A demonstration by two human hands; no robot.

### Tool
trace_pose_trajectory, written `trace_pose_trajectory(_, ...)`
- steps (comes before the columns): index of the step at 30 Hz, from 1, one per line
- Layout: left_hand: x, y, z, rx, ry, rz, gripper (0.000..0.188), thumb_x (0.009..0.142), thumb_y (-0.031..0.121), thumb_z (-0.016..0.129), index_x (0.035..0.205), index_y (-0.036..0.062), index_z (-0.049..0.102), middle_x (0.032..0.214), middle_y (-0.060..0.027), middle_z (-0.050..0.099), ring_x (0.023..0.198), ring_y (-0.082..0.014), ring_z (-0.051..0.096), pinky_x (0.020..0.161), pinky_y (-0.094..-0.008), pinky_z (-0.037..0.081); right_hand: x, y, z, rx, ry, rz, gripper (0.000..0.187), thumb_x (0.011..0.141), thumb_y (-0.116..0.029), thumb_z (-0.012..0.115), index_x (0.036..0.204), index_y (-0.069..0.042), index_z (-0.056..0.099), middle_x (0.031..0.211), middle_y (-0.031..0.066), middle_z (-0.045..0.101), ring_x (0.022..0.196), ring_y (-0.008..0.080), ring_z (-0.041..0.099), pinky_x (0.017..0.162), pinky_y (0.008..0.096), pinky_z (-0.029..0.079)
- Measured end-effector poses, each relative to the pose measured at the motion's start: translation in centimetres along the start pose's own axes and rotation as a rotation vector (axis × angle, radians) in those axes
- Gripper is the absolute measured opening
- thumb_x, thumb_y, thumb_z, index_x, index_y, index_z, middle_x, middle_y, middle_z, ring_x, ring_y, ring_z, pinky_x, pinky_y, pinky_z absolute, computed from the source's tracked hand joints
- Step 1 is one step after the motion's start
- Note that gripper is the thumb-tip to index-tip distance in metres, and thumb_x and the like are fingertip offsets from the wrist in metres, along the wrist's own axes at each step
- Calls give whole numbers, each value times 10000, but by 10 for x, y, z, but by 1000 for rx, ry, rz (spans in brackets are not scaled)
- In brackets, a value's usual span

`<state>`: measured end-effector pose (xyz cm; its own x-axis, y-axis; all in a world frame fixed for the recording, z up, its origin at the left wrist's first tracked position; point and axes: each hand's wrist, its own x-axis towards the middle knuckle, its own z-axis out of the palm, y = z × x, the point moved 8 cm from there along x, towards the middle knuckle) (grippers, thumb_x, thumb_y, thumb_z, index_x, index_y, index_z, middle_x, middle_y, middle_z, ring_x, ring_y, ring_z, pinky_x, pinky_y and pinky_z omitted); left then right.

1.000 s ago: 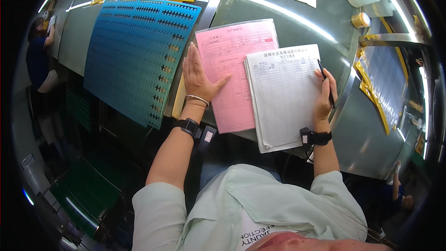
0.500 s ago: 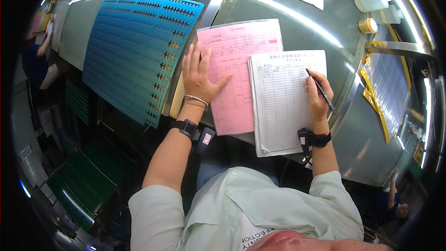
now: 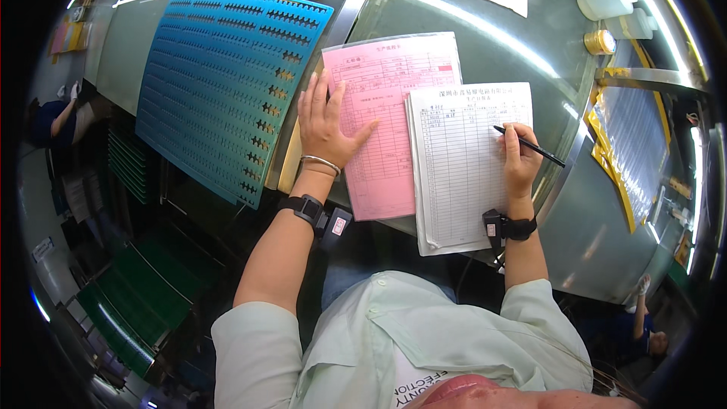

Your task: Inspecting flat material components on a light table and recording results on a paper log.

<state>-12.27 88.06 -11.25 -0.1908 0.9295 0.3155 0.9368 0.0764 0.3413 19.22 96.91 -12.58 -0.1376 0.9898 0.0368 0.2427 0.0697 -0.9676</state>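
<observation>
My left hand (image 3: 328,123) lies flat with fingers spread across the left edge of a pink printed form (image 3: 379,159) in a clear sleeve. Overlapping the form's right side is a thick stack of white ruled sheets (image 3: 462,189), its upper rows filled with handwriting. A black pen (image 3: 541,150) is gripped in my right hand (image 3: 521,157), which rests on the stack's right side. The pen's tip points left at the upper rows; whether it touches the paper I cannot tell.
Left of my left hand lies a blue perforated panel (image 3: 227,91). White plastic bottles (image 3: 606,0) and a tape roll (image 3: 600,42) stand at the far right. A yellow-edged clear sheet (image 3: 628,144) lies on the right. Co-workers show at both sides, one in dark blue (image 3: 51,121).
My right hand has shifted slightly down, and the pen has tilted flatter, its tip now lower on the sheet. My left hand stays in place. The co-worker at left has moved.
</observation>
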Motion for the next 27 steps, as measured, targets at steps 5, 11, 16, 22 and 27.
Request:
trace_pose_trajectory(5,-2,-3,4,5,0,-7,727,695,533,674,1212,62,477,1359,-183,362,1283,-337,302,1047,-478,234,-1,3,2,19,5,-6,107,892,-76,532,913,10,594,706,3,568,599,33,465,532,156,356)
trace_pose_trajectory(11,0,-3,3,2,12,-9,735,693,542,669,1217,61,481,1361,-182,364,1289,-328,300,1044,-486,234,1,-3,1,2,9,-31,113,893,-83,533,907,11,594,694,1,564,581,28,449,521,154,345)
trace_pose_trajectory(16,-2,-4,3,2,15,-8,731,694,538,670,1216,62,480,1364,-181,361,1290,-327,298,1046,-485,232,0,-1,1,12,6,-19,117,894,-86,533,905,12,596,694,1,564,579,29,445,521,157,347)
trace_pose_trajectory(22,-2,-3,3,-3,13,-7,728,694,537,672,1216,68,479,1363,-176,363,1291,-328,297,1045,-487,232,-1,-3,0,7,17,-56,115,894,-83,532,906,11,597,695,1,564,576,28,444,515,157,345)
trace_pose_trajectory(27,-1,-3,2,0,11,-12,732,692,539,673,1218,69,479,1362,-175,364,1292,-327,296,1045,-489,232,-1,-3,1,25,2,-21,117,894,-84,532,911,11,597,694,1,566,592,29,452,528,156,351)
